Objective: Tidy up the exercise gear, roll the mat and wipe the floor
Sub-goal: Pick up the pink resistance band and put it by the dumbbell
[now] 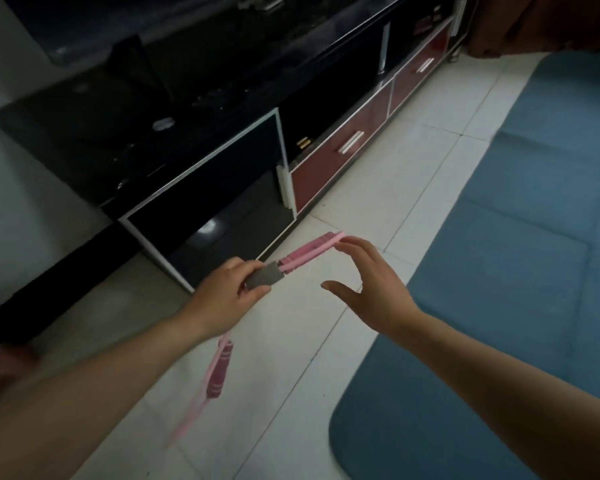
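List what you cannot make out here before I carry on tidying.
Head view, the only one:
Near end of the grey handle: hidden by the grip of the left hand.
Hanging part of the pink rope: motion-blurred, looping unclear.
Whether the right hand touches the rope: cannot tell.
The blue mat: cut off by right and bottom edges.
Items on the cabinet top: too dark.

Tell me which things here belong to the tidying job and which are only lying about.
Belong: pink jump rope, gripped by the left hand, right hand open near it; blue mat; tiled floor.
Lying about: black TV cabinet; its red drawers.
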Tool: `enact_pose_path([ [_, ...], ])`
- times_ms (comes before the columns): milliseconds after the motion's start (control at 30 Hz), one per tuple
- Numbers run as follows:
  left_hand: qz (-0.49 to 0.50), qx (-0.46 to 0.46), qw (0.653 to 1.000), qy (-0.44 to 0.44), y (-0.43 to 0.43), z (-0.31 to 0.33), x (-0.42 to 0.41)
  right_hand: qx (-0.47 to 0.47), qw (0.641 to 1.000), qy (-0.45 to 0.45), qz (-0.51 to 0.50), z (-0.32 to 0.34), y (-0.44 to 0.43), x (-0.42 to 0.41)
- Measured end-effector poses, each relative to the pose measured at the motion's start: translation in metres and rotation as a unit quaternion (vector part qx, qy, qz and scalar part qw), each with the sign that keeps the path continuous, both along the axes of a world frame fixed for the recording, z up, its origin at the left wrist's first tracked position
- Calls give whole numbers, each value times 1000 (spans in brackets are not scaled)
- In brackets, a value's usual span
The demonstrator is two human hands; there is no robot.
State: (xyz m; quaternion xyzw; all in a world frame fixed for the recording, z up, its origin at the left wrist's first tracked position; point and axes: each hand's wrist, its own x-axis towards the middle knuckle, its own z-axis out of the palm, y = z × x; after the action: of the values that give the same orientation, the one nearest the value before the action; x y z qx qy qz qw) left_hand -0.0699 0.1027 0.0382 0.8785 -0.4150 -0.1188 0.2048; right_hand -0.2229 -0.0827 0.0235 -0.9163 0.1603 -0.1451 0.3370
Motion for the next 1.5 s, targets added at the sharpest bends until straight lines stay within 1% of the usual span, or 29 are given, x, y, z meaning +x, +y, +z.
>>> enact_pose_path([
  [133, 12, -9, 999, 29, 77, -44, 28, -14, 998, 56, 21, -22, 53, 33],
  [233, 34, -9, 999, 29, 133, -67, 47, -21, 997, 74, 33, -41, 103, 64],
  [367, 100, -33, 994, 42, 201, -90, 70, -12, 996, 80, 43, -63, 177, 106],
  [500, 174, -42, 982, 56, 269, -102, 90, -25, 985, 132, 108, -70, 238, 139],
  [600, 200, -16, 978, 56, 310, -108, 105, -43, 976, 163, 135, -77, 276, 166],
  [733, 236, 14, 969, 68, 352, -126, 121, -11, 976, 182, 117, -96, 323, 196],
  [900, 285, 13, 956, 71, 383, -156, 138, 9, 964, 217, 152, -121, 365, 211],
  [1033, 307, 18, 950, 60, 396, -163, 160, 13, 963, 217, 159, -133, 377, 224],
  [1133, 332, 13, 943, 32, 408, -162, 176, 13, 966, 207, 154, -136, 379, 230],
  [1267, 349, 38, 936, -31, 422, -151, 193, 18, 969, 192, 153, -133, 377, 234],
  [1333, 339, 45, 938, -61, 424, -146, 194, 19, 970, 189, 152, -131, 373, 233],
  [1500, 301, 36, 953, -25, 398, -153, 179, 20, 972, 194, 130, -125, 356, 219],
])
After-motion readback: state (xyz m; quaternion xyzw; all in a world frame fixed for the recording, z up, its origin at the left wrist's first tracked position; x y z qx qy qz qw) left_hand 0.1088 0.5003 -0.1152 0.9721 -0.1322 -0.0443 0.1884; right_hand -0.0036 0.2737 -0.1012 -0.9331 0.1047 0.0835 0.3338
